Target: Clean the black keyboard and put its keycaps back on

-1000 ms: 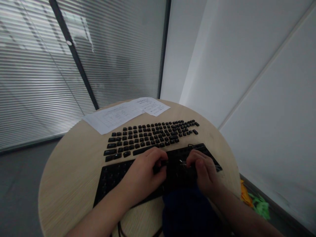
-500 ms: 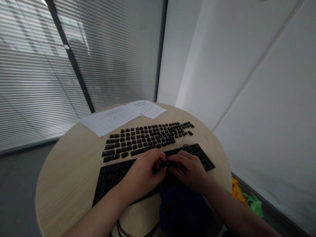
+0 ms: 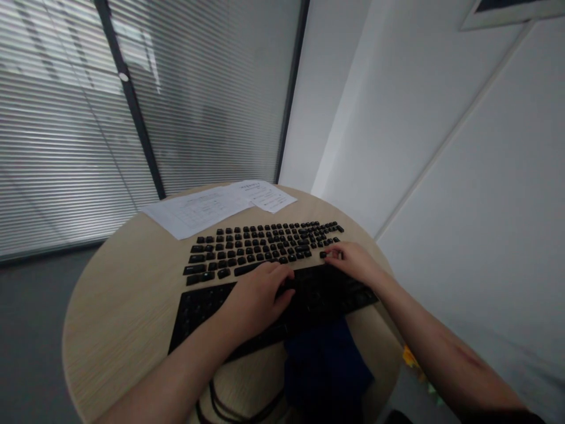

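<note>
A black keyboard base (image 3: 198, 318) with its keycaps off lies across the near part of the table. My left hand (image 3: 260, 297) rests over its middle, thumb and forefinger apart with nothing visible between them. Beyond the base, my right hand (image 3: 353, 260) is at the right end of the loose keycaps, its fingertips closed on a small black keycap (image 3: 323, 255) at the tabletop. Rows of black keycaps (image 3: 265, 241) are laid out in keyboard order on the wood. A long spacebar (image 3: 248, 268) sits in the nearest row, partly hidden by my left hand.
Printed sheets (image 3: 203, 209) lie at the back of the round wooden table (image 3: 110, 306). A dark blue cloth (image 3: 324, 365) hangs at the near edge, next to a black cable (image 3: 216, 403). A white wall (image 3: 463, 235) stands on the right.
My right hand has moved from beside my left hand over the base, outward and away to the keycap rows, with a keycap at its fingertips. My left thumb and forefinger have parted.
</note>
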`<state>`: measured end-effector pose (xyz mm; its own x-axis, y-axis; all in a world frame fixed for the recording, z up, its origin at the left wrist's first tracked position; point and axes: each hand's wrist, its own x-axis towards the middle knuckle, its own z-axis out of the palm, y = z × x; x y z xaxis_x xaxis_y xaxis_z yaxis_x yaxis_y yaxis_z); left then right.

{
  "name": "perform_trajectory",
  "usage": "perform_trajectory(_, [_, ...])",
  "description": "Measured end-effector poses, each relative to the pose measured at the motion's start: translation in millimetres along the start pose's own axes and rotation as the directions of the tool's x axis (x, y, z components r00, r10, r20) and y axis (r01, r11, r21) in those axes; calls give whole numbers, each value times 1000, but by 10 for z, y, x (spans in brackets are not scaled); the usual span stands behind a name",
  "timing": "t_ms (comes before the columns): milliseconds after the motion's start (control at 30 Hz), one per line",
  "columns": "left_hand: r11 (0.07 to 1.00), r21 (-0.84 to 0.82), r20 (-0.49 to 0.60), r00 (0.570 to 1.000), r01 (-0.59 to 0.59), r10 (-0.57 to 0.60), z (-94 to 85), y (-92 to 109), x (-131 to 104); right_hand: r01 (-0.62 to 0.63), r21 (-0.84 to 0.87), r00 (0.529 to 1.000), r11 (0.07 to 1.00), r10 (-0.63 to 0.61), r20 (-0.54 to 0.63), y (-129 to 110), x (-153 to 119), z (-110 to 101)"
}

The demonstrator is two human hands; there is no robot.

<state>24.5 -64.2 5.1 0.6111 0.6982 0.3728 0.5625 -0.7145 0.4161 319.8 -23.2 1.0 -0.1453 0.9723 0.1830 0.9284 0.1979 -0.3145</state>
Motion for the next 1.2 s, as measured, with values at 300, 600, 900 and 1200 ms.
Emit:
perform_trajectory(300, [997,67,83,995,50,-55,-15,-10,5,-133,13,972,991,128,197,407,547,291])
perform_trajectory(600, [996,80,126,991,37,-46,-20,-25,3,-142,3,968,990,139,207,380,638,342])
perform_trajectory(900, [996,82,146,988,45,-56,-11,-40,4,-132,-26,975,991,134,175,300,604,340])
perform_trajectory(1200, [996,83,169,985,22,-35,-6,-66,21,38,414,946,909,100,-308,181,-3,-395])
